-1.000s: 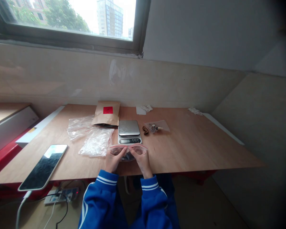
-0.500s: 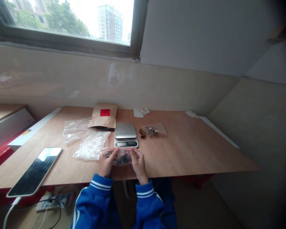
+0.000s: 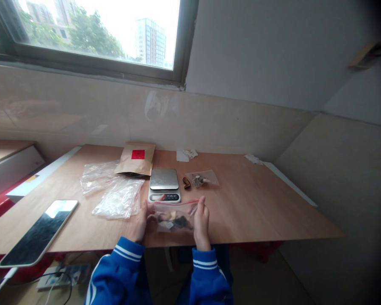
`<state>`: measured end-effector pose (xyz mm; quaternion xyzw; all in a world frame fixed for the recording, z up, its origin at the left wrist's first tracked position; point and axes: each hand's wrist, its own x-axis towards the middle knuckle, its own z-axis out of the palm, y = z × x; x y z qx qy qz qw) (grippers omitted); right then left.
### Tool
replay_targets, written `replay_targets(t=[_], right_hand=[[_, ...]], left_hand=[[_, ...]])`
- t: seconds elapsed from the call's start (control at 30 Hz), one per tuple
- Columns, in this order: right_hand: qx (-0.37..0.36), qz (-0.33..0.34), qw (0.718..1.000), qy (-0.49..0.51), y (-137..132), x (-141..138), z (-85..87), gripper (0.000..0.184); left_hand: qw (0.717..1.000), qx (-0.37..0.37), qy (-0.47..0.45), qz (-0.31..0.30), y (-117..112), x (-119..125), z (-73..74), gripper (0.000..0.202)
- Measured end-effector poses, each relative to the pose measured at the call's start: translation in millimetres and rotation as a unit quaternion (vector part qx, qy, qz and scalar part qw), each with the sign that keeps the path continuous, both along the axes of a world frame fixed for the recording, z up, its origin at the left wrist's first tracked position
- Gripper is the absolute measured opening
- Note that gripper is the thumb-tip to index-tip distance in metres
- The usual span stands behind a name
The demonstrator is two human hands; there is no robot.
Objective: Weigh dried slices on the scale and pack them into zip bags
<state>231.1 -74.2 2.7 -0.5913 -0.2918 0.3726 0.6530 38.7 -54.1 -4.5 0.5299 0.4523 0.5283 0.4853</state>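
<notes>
A clear zip-lock bag (image 3: 175, 218) with a red closure strip hangs between my hands, just in front of the scale. Dark and pale dried pieces lie inside it; their kind is unclear. My right hand (image 3: 202, 222) pinches its upper right corner, thumb up. At the left end, my left hand (image 3: 142, 222) holds the bag's edge, some fingers reaching behind it and one pointing toward the scale's panel. The digital kitchen scale (image 3: 164, 180) has a bare steel plate, and its display is partly covered by a finger.
Clear plastic bags (image 3: 119, 198) and a kraft pouch (image 3: 136, 157) with a red label lie left of the scale. To its right are a brown curled piece (image 3: 186, 183) and a small filled bag (image 3: 205, 178). A charging phone (image 3: 40, 233) overhangs the front edge.
My hands have moved apart, the right one farther right. The zip-lock bag, bunched up before, is now spread wider between them. My left fingers have loosened from their pinch on the strip.
</notes>
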Motion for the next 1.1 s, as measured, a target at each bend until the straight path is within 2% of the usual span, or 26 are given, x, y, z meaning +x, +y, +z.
replay_targets(t=[0.1, 0.17, 0.23, 0.33, 0.4, 0.47, 0.5, 0.57, 0.67, 0.77, 0.83, 0.97, 1.03, 1.1], right_hand=[[-0.038, -0.027, 0.999, -0.01, 19.2, 46.6, 3.2, 0.07], [-0.059, -0.039, 0.995, -0.069, 38.8, 81.3, 7.5, 0.073], [-0.124, -0.076, 0.975, -0.167, 58.7, 109.5, 13.4, 0.079], [-0.154, -0.126, 0.956, -0.214, 77.5, 128.2, 21.5, 0.074], [-0.142, -0.176, 0.938, -0.262, 79.6, 123.4, 21.7, 0.071], [-0.091, -0.219, 0.9, -0.366, 76.0, 109.0, 14.8, 0.068], [-0.057, -0.218, 0.875, -0.429, 73.6, 100.3, 8.9, 0.064], [-0.009, -0.166, 0.827, -0.537, 70.3, 83.8, -5.9, 0.055], [-0.029, -0.058, 0.792, -0.607, 73.0, 68.8, -24.8, 0.045], [-0.069, -0.056, 0.78, -0.62, 82.4, 61.9, -29.1, 0.044], [-0.051, -0.063, 0.772, -0.63, 88.2, 54.9, -26.0, 0.043], [0.025, 0.042, 0.758, -0.65, 92.5, 34.7, -25.3, 0.038], [0.029, 0.08, 0.771, -0.631, 93.9, 28.6, -28.4, 0.037], [0.034, 0.091, 0.797, -0.596, 97.5, 26.9, -28.7, 0.032]], left_hand=[[0.996, -0.015, 0.005, -0.083, 1.5, -6.4, 0.7, 0.066], [0.996, -0.019, 0.014, -0.085, 1.2, -7.8, 3.8, 0.063], [0.995, -0.026, 0.031, -0.09, -0.6, -6.1, 9.1, 0.06], [0.995, -0.016, 0.048, -0.085, -4.4, -1.8, 17.6, 0.057], [0.996, -0.008, 0.042, -0.073, -6.3, -0.5, 20.6, 0.057], [0.998, -0.009, 0.03, -0.063, -7.2, -0.6, 20.6, 0.058], [0.998, -0.013, 0.023, -0.059, -7.5, -0.9, 19.7, 0.058], [0.998, -0.019, 0.012, -0.062, -7.7, -1.4, 16.9, 0.058], [0.997, -0.021, 0.009, -0.077, -7.7, -1.6, 12.1, 0.058], [0.996, -0.024, 0.018, -0.087, -7.3, -1.4, 8.9, 0.057], [0.996, -0.023, 0.019, -0.084, -6.8, -0.9, 7.8, 0.056], [0.996, -0.026, 0.026, -0.075, -5.6, -0.6, 4.3, 0.055], [0.996, -0.029, 0.031, -0.078, -5.0, -1.6, 0.3, 0.054], [0.996, -0.031, 0.036, -0.081, -4.5, -3.3, -4.2, 0.055]])
